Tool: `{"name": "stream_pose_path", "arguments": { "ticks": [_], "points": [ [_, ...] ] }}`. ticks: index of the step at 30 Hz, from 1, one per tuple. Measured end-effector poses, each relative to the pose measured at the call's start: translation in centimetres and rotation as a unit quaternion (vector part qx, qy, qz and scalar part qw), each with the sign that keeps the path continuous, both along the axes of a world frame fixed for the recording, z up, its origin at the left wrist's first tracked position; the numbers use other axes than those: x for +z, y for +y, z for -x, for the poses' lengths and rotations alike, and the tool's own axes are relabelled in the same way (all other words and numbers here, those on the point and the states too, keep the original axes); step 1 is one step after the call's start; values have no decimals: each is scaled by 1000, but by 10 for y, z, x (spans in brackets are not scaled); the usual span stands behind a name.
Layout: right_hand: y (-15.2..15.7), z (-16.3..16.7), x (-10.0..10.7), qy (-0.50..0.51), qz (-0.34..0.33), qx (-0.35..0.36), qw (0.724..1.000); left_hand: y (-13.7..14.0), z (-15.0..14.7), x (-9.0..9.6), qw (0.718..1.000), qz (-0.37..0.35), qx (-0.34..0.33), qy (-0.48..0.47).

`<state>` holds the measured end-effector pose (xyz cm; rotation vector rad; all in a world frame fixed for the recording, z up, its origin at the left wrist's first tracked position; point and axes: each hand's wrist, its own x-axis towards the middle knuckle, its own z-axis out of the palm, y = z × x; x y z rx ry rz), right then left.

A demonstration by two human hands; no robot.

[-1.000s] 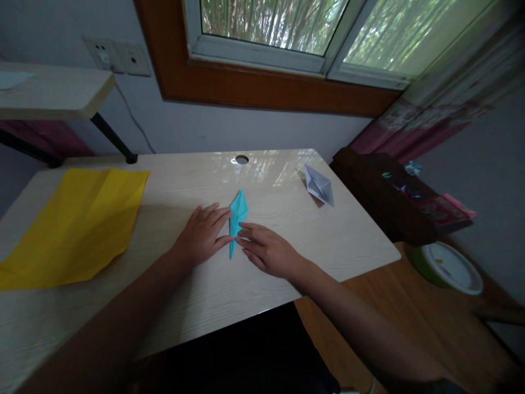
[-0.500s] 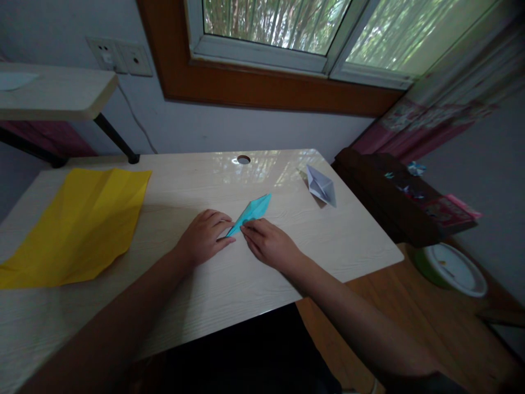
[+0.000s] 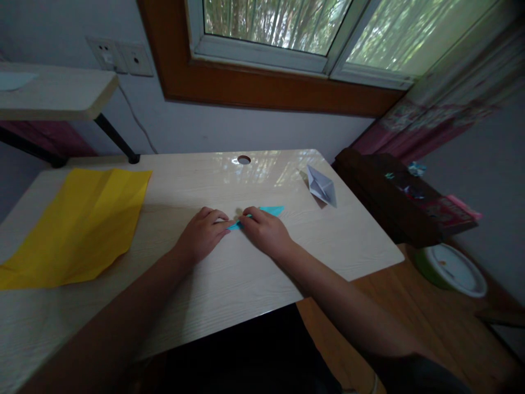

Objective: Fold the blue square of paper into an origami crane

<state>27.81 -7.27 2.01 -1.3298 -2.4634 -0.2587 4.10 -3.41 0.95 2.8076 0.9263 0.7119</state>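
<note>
A turquoise folded paper [image 3: 272,210] lies low over the middle of the desk, its pointed far end sticking out to the right. My left hand [image 3: 204,232] pinches its left tip between thumb and fingers. Over its middle, my right hand [image 3: 266,231] is closed on the paper and hides much of it. A white folded paper boat [image 3: 322,186] rests by the desk's right edge, apart from both hands. On the left side lies a large creased yellow sheet of paper [image 3: 88,224].
The pale wooden desk [image 3: 229,290] has a round cable hole [image 3: 244,160] near its back edge. A raised shelf [image 3: 57,93] on black legs stands at the back left. Beyond the right edge are a dark cabinet [image 3: 369,186] with small items and a round white-topped bin [image 3: 455,268].
The turquoise paper has turned clockwise and now lies flatter, its far end pointing right. My right hand has shifted up slightly and covers more of it.
</note>
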Motion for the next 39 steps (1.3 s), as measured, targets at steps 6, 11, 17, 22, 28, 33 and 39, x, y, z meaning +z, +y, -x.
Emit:
{"name": "stream_pose_path", "arguments": {
  "ticks": [6, 11, 17, 22, 28, 33, 39],
  "points": [
    [6, -2, -2, -40, -12, 9, 999, -1, 2, 7, 999, -31, 26, 0],
    [7, -2, -1, -43, -4, -7, 999, -6, 0, 16, 996, -69, 19, 48],
    [6, 0, 3, -35, 13, -13, 999, -11, -4, 16, 991, -51, 20, 118],
    [7, 2, 6, -48, 31, -15, 998, -13, -6, 12, 992, -26, 30, 120],
    [13, 2, 3, -57, 38, 24, 997, -13, -7, 15, 991, 9, 47, 124],
    [15, 0, -2, -53, 7, 32, 998, -14, -6, 18, 989, 8, 48, 141],
    [15, 0, -3, -48, 7, 33, 998, -16, -7, 19, 988, 11, 69, 141]
  ]
}}
